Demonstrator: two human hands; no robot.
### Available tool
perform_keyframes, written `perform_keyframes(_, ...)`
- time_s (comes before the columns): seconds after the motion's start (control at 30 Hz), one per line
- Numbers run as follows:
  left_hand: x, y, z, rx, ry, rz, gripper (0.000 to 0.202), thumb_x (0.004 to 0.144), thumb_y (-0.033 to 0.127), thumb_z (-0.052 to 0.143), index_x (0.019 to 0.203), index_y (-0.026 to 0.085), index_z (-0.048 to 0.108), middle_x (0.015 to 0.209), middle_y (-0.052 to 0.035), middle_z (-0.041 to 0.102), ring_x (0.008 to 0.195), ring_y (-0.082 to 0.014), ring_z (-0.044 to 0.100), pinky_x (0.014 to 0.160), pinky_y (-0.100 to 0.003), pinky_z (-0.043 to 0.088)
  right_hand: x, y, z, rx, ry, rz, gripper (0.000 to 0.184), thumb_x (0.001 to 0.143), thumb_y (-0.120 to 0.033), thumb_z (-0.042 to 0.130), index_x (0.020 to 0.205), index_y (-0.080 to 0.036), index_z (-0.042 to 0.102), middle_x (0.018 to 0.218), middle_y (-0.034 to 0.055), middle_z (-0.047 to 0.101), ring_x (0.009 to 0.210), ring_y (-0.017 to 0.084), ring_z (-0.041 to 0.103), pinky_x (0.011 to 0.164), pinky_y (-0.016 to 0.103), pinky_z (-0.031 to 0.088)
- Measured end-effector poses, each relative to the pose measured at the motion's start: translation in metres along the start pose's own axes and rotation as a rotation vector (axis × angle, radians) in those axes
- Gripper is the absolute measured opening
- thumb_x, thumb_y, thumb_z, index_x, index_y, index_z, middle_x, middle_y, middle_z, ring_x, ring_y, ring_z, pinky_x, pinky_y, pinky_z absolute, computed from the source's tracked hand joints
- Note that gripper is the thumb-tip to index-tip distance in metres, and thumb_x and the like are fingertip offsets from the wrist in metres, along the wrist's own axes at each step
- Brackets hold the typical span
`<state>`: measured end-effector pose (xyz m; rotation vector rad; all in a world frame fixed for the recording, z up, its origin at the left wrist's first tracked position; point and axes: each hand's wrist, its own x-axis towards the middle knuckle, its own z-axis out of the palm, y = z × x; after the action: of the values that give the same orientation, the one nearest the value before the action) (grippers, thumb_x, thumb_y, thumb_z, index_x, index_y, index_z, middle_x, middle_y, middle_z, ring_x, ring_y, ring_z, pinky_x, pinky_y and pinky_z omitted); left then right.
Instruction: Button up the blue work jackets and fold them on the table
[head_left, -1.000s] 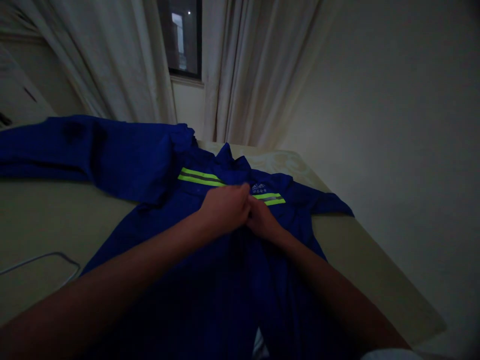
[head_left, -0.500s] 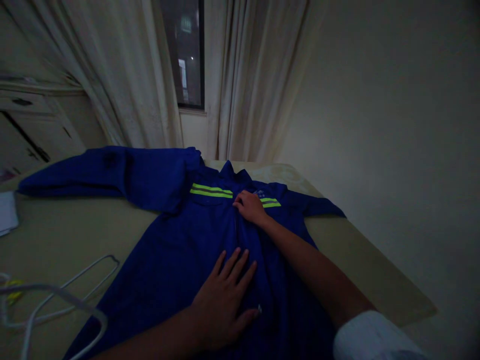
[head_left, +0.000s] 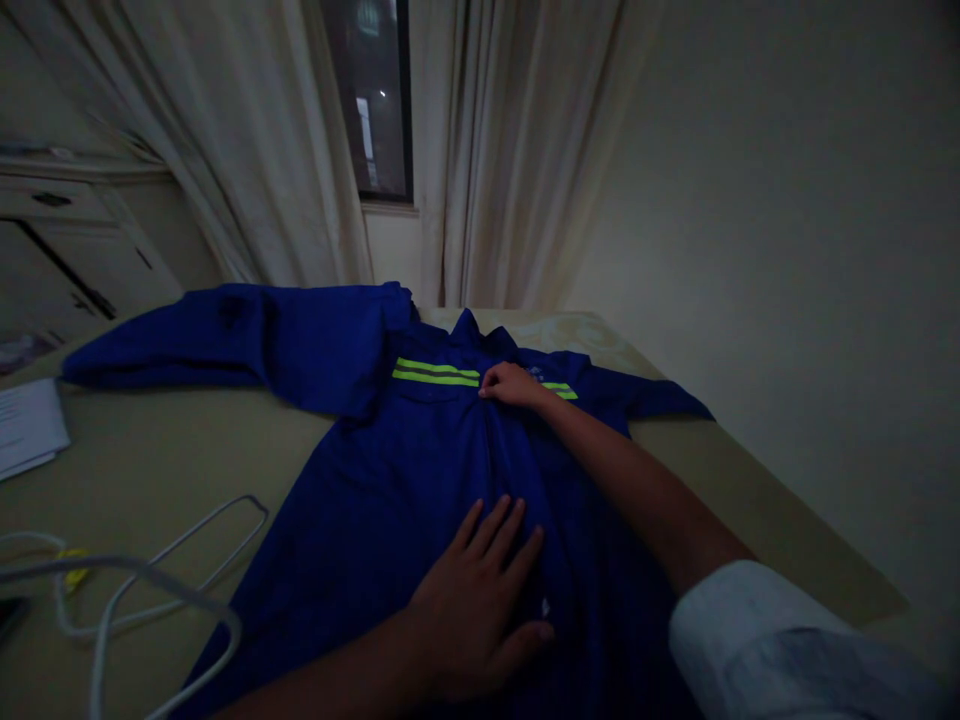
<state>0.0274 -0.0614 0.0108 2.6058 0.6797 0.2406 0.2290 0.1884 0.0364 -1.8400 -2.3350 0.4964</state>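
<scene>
A blue long-sleeved jacket with yellow-green and grey chest stripes lies spread out front side up, collar at the far end. High on its front, my right hand pinches at the dark centre line, which looks like a zipper; the bit between the fingertips is hidden. My left hand rests palm down on the lower front, fingers spread. A small pale piece shows just above its thumb.
The jacket lies on a table-like surface with a beige cover. White hangers with a yellow part are at lower left, near folded papers. Behind stand curtains, a window and a cabinet.
The view has shifted slightly, so the jacket appears further right and more of the papers shows. My right hand stays pinched near the stripe's inner end; the left stays flat.
</scene>
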Motion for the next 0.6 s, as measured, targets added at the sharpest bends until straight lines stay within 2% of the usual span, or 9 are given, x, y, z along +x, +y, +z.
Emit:
perform_keyframes(0.13, -0.002, 0.002, 0.006, 0.013, 0.015, 0.054, 0.085, 0.102, 0.067, 0.039, 0.168, 0.021, 0.012, 0.174, -0.0158, 0.015, 0.161, -0.0347, 0.011, 0.129, -0.062, 0.009, -0.001, -0.003, 0.008, -0.002, 0.021, 0.042, 0.012, 0.088, -0.031, 0.076, 0.097, -0.026, 0.081, 0.104, 0.0013, 0.080, 0.101, 0.022, 0.072, 0.090, 0.030, 0.047)
perform_keyframes(0.2, -0.002, 0.006, 0.011, 0.043, 0.061, 0.030, 0.086, 0.099, 0.067, 0.047, 0.165, 0.017, 0.024, 0.172, -0.0181, 0.022, 0.160, -0.0362, 0.017, 0.128, -0.062, 0.014, -0.003, -0.006, 0.011, -0.003, 0.043, 0.064, 0.013, 0.089, -0.031, 0.075, 0.099, -0.025, 0.081, 0.108, 0.0018, 0.080, 0.105, 0.023, 0.070, 0.092, 0.032, 0.047)
perform_keyframes(0.23, -0.002, 0.009, 0.013, 0.061, 0.094, 0.004, 0.078, 0.099, 0.063, 0.051, 0.160, 0.016, 0.036, 0.170, -0.0188, 0.029, 0.158, -0.0369, 0.023, 0.127, -0.062, 0.019, -0.006, -0.007, 0.013, 0.001, 0.058, 0.064, 0.013, 0.090, -0.031, 0.074, 0.100, -0.025, 0.080, 0.109, 0.0022, 0.079, 0.107, 0.023, 0.070, 0.093, 0.032, 0.047)
perform_keyframes(0.3, -0.003, 0.019, 0.017, 0.090, 0.152, -0.068, 0.044, 0.102, 0.047, 0.053, 0.133, 0.016, 0.061, 0.155, -0.0175, 0.053, 0.147, -0.0356, 0.044, 0.121, -0.059, 0.033, -0.013, -0.008, 0.015, 0.017, 0.115, 0.035, 0.015, 0.092, -0.029, 0.071, 0.103, -0.023, 0.079, 0.113, 0.0038, 0.077, 0.108, 0.022, 0.068, 0.093, 0.032, 0.048)
perform_keyframes(0.37, -0.008, 0.033, 0.019, 0.063, 0.185, -0.176, 0.024, 0.105, 0.031, 0.047, 0.104, 0.018, 0.067, 0.122, -0.0117, 0.071, 0.120, -0.0293, 0.063, 0.106, -0.051, 0.048, -0.022, -0.007, 0.015, 0.025, 0.198, 0.005, 0.015, 0.093, -0.027, 0.070, 0.104, -0.022, 0.078, 0.114, 0.0057, 0.075, 0.107, 0.022, 0.067, 0.093, 0.031, 0.049)
perform_keyframes(0.43, -0.016, 0.049, 0.020, -0.036, 0.181, -0.297, 0.026, 0.107, 0.026, 0.041, 0.094, 0.020, 0.063, 0.095, -0.0055, 0.072, 0.093, -0.0222, 0.068, 0.086, -0.039, 0.054, -0.032, -0.004, 0.012, 0.029, 0.283, -0.003, 0.014, 0.093, -0.025, 0.070, 0.102, -0.020, 0.078, 0.112, 0.0071, 0.074, 0.106, 0.022, 0.067, 0.093, 0.032, 0.049)
perform_keyframes(0.47, -0.021, 0.057, 0.021, -0.074, 0.174, -0.339, 0.026, 0.107, 0.027, 0.041, 0.094, 0.021, 0.062, 0.090, -0.0040, 0.070, 0.086, -0.0207, 0.068, 0.079, -0.036, 0.054, -0.038, -0.003, 0.010, 0.035, 0.316, 0.001, 0.013, 0.093, -0.025, 0.070, 0.101, -0.020, 0.078, 0.111, 0.0074, 0.075, 0.105, 0.022, 0.067, 0.094, 0.032, 0.049)
perform_keyframes(0.53, -0.030, 0.070, 0.025, -0.059, 0.182, -0.376, 0.018, 0.105, 0.031, 0.049, 0.102, 0.021, 0.063, 0.096, -0.0051, 0.070, 0.089, -0.0222, 0.067, 0.077, -0.035, 0.054, -0.049, -0.002, 0.006, 0.052, 0.348, -0.002, 0.013, 0.094, -0.027, 0.069, 0.101, -0.020, 0.078, 0.110, 0.0073, 0.075, 0.105, 0.022, 0.067, 0.095, 0.033, 0.049)
perform_keyframes(0.6, -0.037, 0.080, 0.030, 0.059, 0.222, -0.393, 0.018, 0.100, 0.034, 0.060, 0.108, 0.019, 0.064, 0.106, -0.0087, 0.068, 0.098, -0.0268, 0.065, 0.082, -0.040, 0.055, -0.061, -0.003, 0.003, 0.059, 0.336, -0.013, 0.018, 0.094, -0.030, 0.070, 0.108, -0.019, 0.077, 0.113, 0.0077, 0.075, 0.106, 0.021, 0.068, 0.096, 0.032, 0.048)
